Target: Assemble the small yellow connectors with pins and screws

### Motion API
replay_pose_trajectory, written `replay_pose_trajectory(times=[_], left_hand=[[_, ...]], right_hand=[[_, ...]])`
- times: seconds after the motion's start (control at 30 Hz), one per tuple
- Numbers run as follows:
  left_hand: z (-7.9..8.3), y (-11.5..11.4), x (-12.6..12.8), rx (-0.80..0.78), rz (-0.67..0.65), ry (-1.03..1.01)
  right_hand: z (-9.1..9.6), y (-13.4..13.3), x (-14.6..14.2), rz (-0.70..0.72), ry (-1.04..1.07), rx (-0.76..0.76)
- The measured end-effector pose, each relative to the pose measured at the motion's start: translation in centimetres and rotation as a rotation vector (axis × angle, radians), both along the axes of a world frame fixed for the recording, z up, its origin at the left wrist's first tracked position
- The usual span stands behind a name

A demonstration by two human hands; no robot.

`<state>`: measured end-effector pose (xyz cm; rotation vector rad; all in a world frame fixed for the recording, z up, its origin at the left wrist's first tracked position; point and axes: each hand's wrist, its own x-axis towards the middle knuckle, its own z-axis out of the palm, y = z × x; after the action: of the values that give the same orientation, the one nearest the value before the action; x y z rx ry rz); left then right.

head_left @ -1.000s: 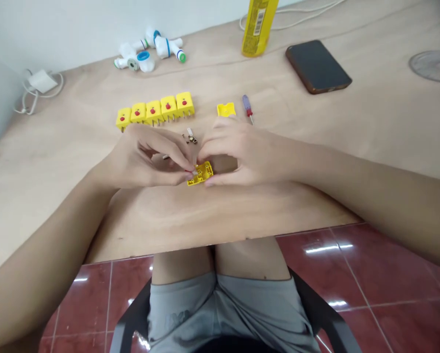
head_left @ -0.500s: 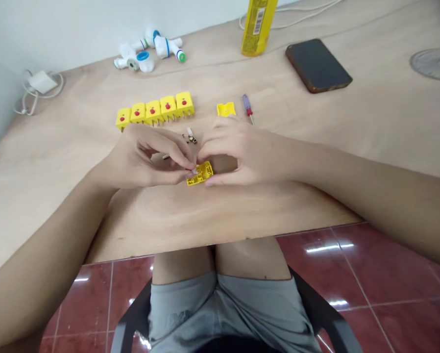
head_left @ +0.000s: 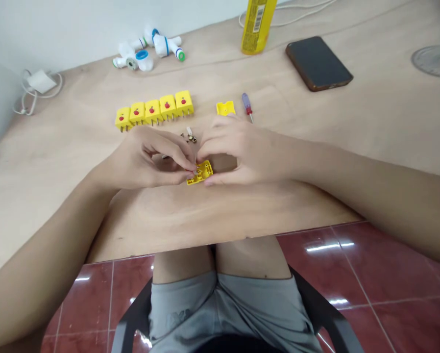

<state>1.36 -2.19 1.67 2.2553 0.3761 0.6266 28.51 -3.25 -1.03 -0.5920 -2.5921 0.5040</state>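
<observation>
A yellow plug housing half (head_left: 205, 170), its moulded inside facing up, lies at the front of the table. My right hand (head_left: 234, 149) grips it by its right end between thumb and fingers. Over its left part, my left hand (head_left: 157, 157) is closed in a pinch on a small pale piece, mostly hidden by the fingertips. Just beyond the hands are small brass parts (head_left: 192, 139) and a little white piece (head_left: 189, 131). Another yellow housing piece (head_left: 225, 108) rests behind my right hand, beside a small screwdriver (head_left: 247, 106) with a purple and red handle.
Several yellow plugs (head_left: 153, 112) with red buttons stand in a row behind my left hand. Farther back are white pipe fittings (head_left: 163, 46), a yellow bottle (head_left: 256, 29), a dark phone (head_left: 318, 63) and a white charger (head_left: 41, 81) with its cable. The table's front edge (head_left: 212, 243) is near my lap.
My left fingertips have shifted slightly, so the pale piece shows less above the housing. My right hand keeps its hold, and the view has tilted very slightly.
</observation>
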Motion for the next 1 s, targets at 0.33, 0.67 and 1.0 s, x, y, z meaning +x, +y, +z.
replay_pose_trajectory(times=[0.33, 0.67, 1.0], left_hand=[[-0.1, 0.5, -0.2, 0.046, -0.010, 0.040], [0.3, 0.4, -0.7, 0.033, -0.044, 0.089], [-0.8, 2.4, -2.7, 0.305, 0.592, -0.056]], right_hand=[[-0.3, 0.2, 0.1, 0.018, 0.038, -0.002], [-0.1, 0.0, 0.0, -0.025, 0.002, -0.030], [-0.2, 0.7, 0.5, 0.039, 0.045, -0.007]])
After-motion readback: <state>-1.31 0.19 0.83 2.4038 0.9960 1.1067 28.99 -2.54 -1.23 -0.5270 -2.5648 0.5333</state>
